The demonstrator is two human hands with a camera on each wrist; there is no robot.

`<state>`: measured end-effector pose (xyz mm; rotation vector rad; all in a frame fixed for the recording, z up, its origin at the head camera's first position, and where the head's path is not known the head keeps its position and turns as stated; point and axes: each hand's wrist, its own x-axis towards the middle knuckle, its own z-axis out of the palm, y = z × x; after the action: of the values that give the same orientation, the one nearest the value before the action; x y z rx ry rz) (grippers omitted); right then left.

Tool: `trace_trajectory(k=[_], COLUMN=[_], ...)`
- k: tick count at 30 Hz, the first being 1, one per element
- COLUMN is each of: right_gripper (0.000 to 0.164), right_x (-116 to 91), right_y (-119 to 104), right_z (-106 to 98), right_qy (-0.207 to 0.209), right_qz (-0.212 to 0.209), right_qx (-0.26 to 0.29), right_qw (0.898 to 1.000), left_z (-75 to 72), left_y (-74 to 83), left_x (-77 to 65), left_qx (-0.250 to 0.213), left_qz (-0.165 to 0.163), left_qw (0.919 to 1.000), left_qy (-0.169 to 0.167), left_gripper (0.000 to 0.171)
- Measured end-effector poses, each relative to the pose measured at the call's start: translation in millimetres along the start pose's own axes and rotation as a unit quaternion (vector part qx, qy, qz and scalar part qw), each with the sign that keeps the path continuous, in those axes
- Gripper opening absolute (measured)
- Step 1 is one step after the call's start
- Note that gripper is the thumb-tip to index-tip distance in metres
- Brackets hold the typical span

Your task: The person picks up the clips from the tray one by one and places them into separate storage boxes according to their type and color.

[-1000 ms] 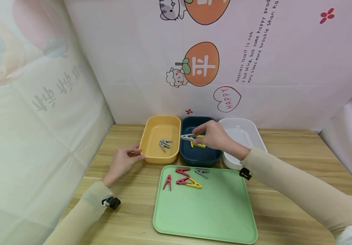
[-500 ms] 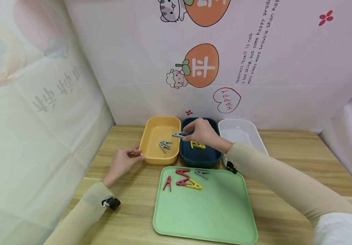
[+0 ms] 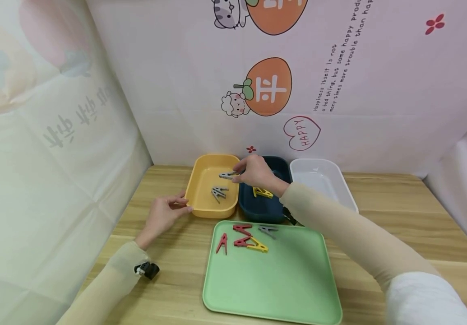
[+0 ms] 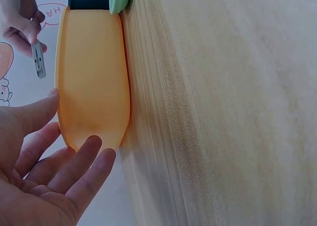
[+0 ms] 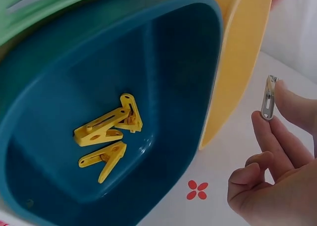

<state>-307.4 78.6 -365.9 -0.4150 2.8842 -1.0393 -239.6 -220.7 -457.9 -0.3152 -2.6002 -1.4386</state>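
My right hand (image 3: pixel 256 173) pinches a grey clothespin (image 3: pixel 227 175) between thumb and fingers, above the yellow bin (image 3: pixel 189 198). In the right wrist view the clothespin (image 5: pixel 268 98) is seen edge-on at the fingertips. Grey clothespins (image 3: pixel 219 193) lie inside that bin. My left hand (image 3: pixel 163 217) rests its fingertips at the bin's left end, near the front corner; in the left wrist view its fingers (image 4: pixel 81 169) are spread and loosely extended beside the bin wall. Yellow clothespins (image 5: pixel 101 132) lie in the dark blue bin (image 5: pixel 173 52), partly behind my right forearm in the head view.
A white bin (image 3: pixel 318 174) stands right of the blue one, partly covered by my right sleeve. In front is a green tray (image 3: pixel 274 280) bearing red clothespins (image 3: pixel 222 243), a yellow clothespin (image 3: pixel 259 245) and a grey one. A printed cloth wall (image 3: pixel 184 90) rises behind the bins.
My right hand has moved left with the grey clothespin, from over the blue bin to over the yellow bin. The left hand has stayed at the yellow bin.
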Motion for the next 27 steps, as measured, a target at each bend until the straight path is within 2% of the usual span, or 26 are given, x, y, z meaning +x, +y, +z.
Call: trace_trajectory(k=[10, 18, 27], right_gripper=[0.029, 0.029, 0.030], right_x=[18, 29, 39], right_y=[-6, -8, -11], right_z=[17, 25, 32], right_qy=[-0.003, -0.015, -0.023], right_qz=[0.042, 0.041, 0.059], right_qx=[-0.012, -0.032, -0.018], right_qw=[0.999, 0.999, 0.998], left_z=[1.5, 0.0, 0.0], left_y=[-1.5, -2.3, -0.3], left_x=[0.5, 0.7, 3.1], left_qx=[0.004, 0.012, 0.019], left_qz=[0.002, 0.007, 0.003], left_qw=[1.0000, 0.9999, 0.9998], left_qy=[-0.001, 0.002, 0.004], left_gripper=[0.030, 0.030, 0.029])
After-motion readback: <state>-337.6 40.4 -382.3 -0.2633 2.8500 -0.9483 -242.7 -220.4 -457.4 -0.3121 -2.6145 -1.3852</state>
